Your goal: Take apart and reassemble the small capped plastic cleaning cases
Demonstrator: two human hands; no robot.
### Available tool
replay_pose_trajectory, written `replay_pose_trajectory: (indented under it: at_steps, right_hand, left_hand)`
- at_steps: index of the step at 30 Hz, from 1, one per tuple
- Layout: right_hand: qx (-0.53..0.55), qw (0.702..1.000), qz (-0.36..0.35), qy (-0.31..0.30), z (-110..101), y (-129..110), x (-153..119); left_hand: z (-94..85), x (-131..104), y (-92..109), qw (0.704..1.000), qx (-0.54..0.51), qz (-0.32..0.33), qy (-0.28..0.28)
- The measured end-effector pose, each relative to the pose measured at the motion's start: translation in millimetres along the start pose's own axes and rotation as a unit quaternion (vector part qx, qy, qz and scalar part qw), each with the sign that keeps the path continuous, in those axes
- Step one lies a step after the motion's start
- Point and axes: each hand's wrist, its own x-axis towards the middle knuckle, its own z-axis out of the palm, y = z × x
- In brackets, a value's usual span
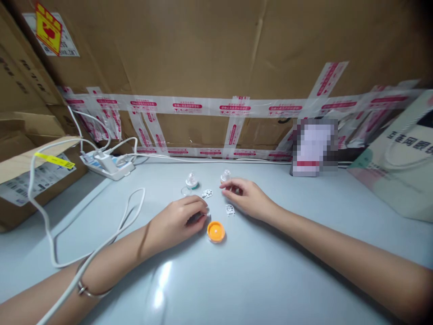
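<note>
My left hand (187,216) rests on the table with curled fingers; a small pale bit shows at its fingertips, too small to name. Just right of it lies a round orange part (215,231). My right hand (245,196) has its thumb and fingers bent, the fingertips beside a small clear-topped piece (225,175); whether they touch it is unclear. A similar piece with a green base (191,181) stands to the left, by a clear ring (186,191). Two small white cut-out parts, one (207,193) between the hands and another (230,209) below my right hand, lie flat.
A large taped cardboard box (203,54) stands behind the table (270,280). At the left are a power strip (108,164), an open carton (40,180) and a looping white cable (50,239). A blurred phone-like object (311,149) and a bag (402,167) are at the right.
</note>
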Motion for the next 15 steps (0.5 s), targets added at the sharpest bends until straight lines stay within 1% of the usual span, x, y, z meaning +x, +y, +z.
replay_pose_trajectory:
  at_steps: [3,7,11,15]
  right_hand:
    - [-0.014,0.998,-0.035,-0.04,8.8,-5.6,18.8]
    - [-0.028,0.996,-0.054,-0.06,21.8,-11.6,30.9]
    - [-0.024,0.997,-0.056,-0.048,23.3,-12.0,29.1]
    - [0.018,0.997,-0.051,-0.055,11.7,-13.3,15.0]
  left_hand:
    - [-5.9,-3.0,4.0,0.999,-0.009,-0.042,-0.001]
    - [-11.4,-5.0,7.2,0.997,-0.003,-0.081,-0.016]
    - [-13.4,-5.8,6.8,0.995,-0.029,-0.097,-0.014]
    - [-14.8,-4.9,6.9,0.99,-0.086,-0.114,-0.002]
